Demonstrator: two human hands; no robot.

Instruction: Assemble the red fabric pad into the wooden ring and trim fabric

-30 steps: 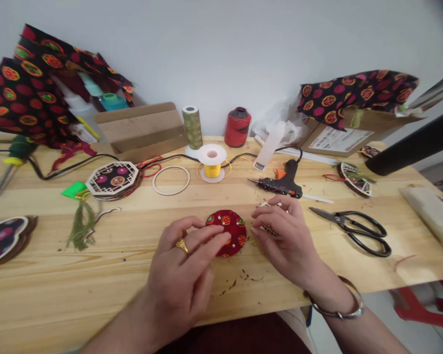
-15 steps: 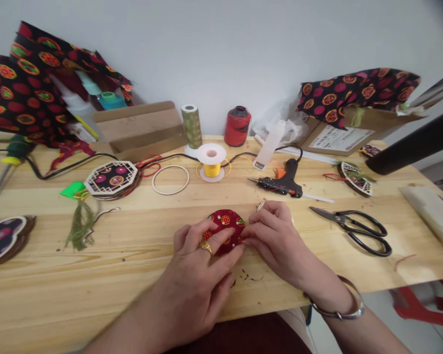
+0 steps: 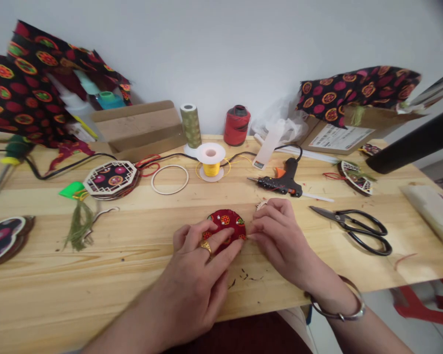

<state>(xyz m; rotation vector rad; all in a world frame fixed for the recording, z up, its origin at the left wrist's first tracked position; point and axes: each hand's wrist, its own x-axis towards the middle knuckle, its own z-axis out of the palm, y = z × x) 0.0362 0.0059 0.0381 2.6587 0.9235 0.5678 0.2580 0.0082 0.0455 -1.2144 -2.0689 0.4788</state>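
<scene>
The left hand (image 3: 197,275) (a gold ring (image 3: 206,246) on one finger) spreads its fingers across the top of the red fabric disc (image 3: 233,220), pressing on it; whether the thumb grips the disc's edge, I cannot tell. The disc lies on the wooden surface (image 3: 140,290) between the two hands, pale beads dotting its print. Just beside its right edge, the right hand (image 3: 284,241) has its thumb and fingertips drawn close together; what they grasp, if anything, I cannot tell. A pale piece (image 3: 260,204) peeks out behind that hand, mostly hidden. Dark scraps (image 3: 243,271) lie near the disc. Farther out, a glue gun (image 3: 278,184) lies beyond the right hand, scissors (image 3: 342,217) to its right, and a spool of yellow thread (image 3: 211,169) stands beyond the disc.
</scene>
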